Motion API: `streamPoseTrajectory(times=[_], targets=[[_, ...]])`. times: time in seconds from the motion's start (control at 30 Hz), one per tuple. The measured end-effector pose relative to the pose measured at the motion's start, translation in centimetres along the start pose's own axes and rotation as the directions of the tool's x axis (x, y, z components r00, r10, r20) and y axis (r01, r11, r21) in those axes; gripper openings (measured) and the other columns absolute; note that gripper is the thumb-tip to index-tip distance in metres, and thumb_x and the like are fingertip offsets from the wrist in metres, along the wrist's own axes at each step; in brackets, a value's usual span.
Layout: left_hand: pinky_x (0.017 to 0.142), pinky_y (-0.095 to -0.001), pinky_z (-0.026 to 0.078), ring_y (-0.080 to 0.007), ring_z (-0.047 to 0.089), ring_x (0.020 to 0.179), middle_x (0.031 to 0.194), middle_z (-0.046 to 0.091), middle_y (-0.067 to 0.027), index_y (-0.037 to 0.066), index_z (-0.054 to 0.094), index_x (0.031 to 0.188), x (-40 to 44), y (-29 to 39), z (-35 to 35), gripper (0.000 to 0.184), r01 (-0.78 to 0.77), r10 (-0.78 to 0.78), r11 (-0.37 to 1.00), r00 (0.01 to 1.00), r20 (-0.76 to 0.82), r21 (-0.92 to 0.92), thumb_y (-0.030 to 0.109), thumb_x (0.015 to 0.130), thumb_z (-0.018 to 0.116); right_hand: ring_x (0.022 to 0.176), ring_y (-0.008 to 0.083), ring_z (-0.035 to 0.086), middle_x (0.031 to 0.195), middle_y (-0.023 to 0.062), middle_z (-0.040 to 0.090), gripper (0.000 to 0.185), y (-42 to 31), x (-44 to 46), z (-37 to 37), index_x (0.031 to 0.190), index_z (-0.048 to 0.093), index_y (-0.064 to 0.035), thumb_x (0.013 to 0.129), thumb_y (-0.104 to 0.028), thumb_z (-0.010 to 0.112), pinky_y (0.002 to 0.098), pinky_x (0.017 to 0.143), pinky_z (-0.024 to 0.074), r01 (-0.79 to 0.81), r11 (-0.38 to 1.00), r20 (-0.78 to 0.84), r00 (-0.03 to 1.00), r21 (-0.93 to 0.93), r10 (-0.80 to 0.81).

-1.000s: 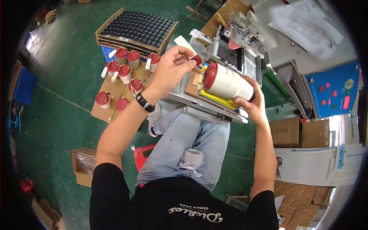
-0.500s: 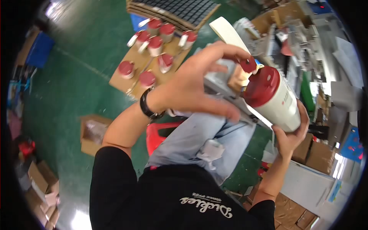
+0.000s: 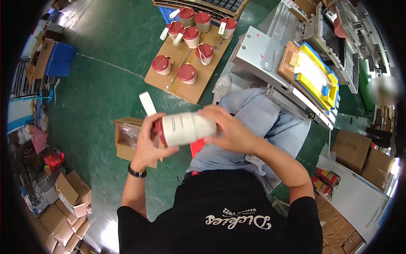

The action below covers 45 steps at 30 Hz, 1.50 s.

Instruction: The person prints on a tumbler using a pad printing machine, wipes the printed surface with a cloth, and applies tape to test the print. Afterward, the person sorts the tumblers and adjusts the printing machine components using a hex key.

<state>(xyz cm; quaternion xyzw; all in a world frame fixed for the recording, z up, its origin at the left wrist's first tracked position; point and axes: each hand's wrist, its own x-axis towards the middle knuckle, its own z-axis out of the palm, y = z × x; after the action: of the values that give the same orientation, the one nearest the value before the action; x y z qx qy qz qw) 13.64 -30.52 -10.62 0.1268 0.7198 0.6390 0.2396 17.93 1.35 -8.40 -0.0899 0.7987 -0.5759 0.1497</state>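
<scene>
Item: one cream tumbler (image 3: pixel 188 128) with a red lid (image 3: pixel 159 132), left of centre in the frame, lying on its side in the air between both hands. Dark marks on the body, too blurred to read.

Fitting: one white strap (image 3: pixel 147 104) at the lid end, projecting toward the upper left, free of the fingers.

Left hand (image 3: pixel 146 146): clamped about the lid end, thumb along the lower side of the body. Right hand (image 3: pixel 230 129): clamped on the base end, fingers over the upper side, thumb below.

Surroundings: eight red-lidded cups (image 3: pixel 187 73) on a flat cardboard sheet (image 3: pixel 196 92), upper centre, several with white straps. Yellow-and-blue fixture (image 3: pixel 303 81) on the metal counter (image 3: pixel 258 48), upper right, well apart from the tumbler. Open carton (image 3: pixel 127 151) on the green floor (image 3: pixel 105 101), left of centre, beyond the left hand.

Handling notes, by judgement: support at both ends suits a smooth round body, which may roll if one hand slackens. Pressure best light and even, fingertips away from the dark marks in case they smear. Turning best done with lid and body together, so that the lid does not twist loose. Strap best left outside the grip, neither pinched nor folded beneath the palm.
</scene>
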Motion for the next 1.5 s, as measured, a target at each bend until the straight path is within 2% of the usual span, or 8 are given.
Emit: streamPoseTrajectory(times=[0.07,0.17,0.23,0.57,0.73,0.9,1.13,1.5], targets=[[0.098,-0.0409,0.058,-0.0268,0.064,0.115,0.129,0.06,-0.0103,0.006,0.055,0.145,2.0,-1.5,-0.6,0.092,0.135,-0.106,0.969,0.983,-0.15,0.206,0.007,0.062,0.095,0.105,0.0264,0.067,0.157,0.0166,0.047,0.077,0.2,0.2,0.6,0.156,0.049,-0.0059,0.086,-0.002,0.081,0.0342,0.09,0.0559,-0.184,0.983,-0.025,0.983,0.017,0.184],[0.091,-0.0417,0.059,-0.0301,0.065,0.108,0.123,0.06,-0.0118,0.006,0.057,0.142,6.5,-7.3,-1.7,0.086,0.105,-0.039,0.91,0.985,-0.17,0.4,0.01,0.065,0.093,0.098,0.0216,0.067,0.155,0.0154,0.047,0.076,-0.6,-1.6,-1.2,0.158,0.046,-0.0063,0.088,0.002,0.076,0.0313,0.083,0.0559,-0.087,0.996,-0.115,0.989,0.017,0.089],[0.087,-0.0431,0.059,-0.0351,0.066,0.106,0.124,0.059,-0.0145,0.006,0.057,0.14,9.0,-10.8,-1.9,0.081,0.08,0.052,0.717,0.985,-0.167,0.693,0.017,0.067,0.092,0.097,0.0201,0.067,0.147,0.0144,0.051,0.071,-0.4,-4.0,-2.0,0.154,0.049,-0.005,0.089,0.004,0.075,0.0305,0.084,0.0552,-0.129,0.991,-0.158,0.98,-0.023,0.123],[0.089,-0.0464,0.057,-0.0399,0.066,0.101,0.125,0.059,-0.0177,0.006,0.059,0.135,14.2,-15.6,3.5,0.072,0.189,0.035,0.533,0.969,-0.244,0.825,0.028,0.073,0.089,0.098,0.0201,0.067,0.142,0.0129,0.055,0.058,1.4,-10.6,0.0,0.145,0.057,-0.0025,0.091,0.005,0.074,0.0301,0.085,0.0546,-0.243,0.957,-0.259,0.925,0.159,0.278],[0.088,-0.0449,0.057,-0.0389,0.066,0.102,0.121,0.059,-0.0163,0.007,0.058,0.141,15.0,-16.5,5.5,0.079,0.177,0.127,0.443,0.958,-0.257,0.879,0.027,0.072,0.092,0.094,0.0203,0.066,0.131,0.0105,0.062,0.054,1.2,-10.4,0.1,0.143,0.06,-0.0045,0.091,0.0,0.075,0.0285,0.077,0.0526,-0.135,0.988,-0.306,0.94,0.077,0.153],[0.085,-0.0463,0.058,-0.0411,0.066,0.099,0.124,0.06,-0.0204,0.006,0.06,0.132,14.9,-16.8,4.8,0.069,0.111,0.144,0.542,0.964,-0.223,0.833,0.031,0.075,0.089,0.093,0.0204,0.067,0.127,0.0091,0.065,0.051,0.1,-11.3,-1.0,0.141,0.061,-0.0046,0.093,-0.002,0.074,0.0284,0.075,0.0528,-0.137,0.989,-0.311,0.944,-0.057,0.113],[0.096,-0.0445,0.057,-0.0439,0.065,0.117,0.148,0.054,-0.023,0.011,0.051,0.154,15.5,-18.4,3.5,0.092,0.072,0.031,0.598,0.993,-0.113,0.798,0.012,0.07,0.088,0.096,0.0211,0.068,0.123,0.0089,0.066,0.045,-0.3,-12.1,-1.3,0.138,0.063,-0.0045,0.095,-0.009,0.074,0.0297,0.076,0.0536,-0.145,0.985,-0.343,0.934,-0.097,0.104],[0.101,-0.0444,0.056,-0.042,0.065,0.118,0.152,0.05,-0.0206,0.01,0.049,0.158,11.6,-13.8,3.1,0.087,0.038,0.07,0.588,0.993,-0.098,0.808,0.008,0.078,0.084,0.099,0.022,0.069,0.125,0.0106,0.067,0.044,-1.2,-14.0,-2.4,0.138,0.064,-0.0033,0.096,-0.008,0.075,0.0317,0.086,0.0558,-0.143,0.973,-0.364,0.929,-0.184,0.067]])
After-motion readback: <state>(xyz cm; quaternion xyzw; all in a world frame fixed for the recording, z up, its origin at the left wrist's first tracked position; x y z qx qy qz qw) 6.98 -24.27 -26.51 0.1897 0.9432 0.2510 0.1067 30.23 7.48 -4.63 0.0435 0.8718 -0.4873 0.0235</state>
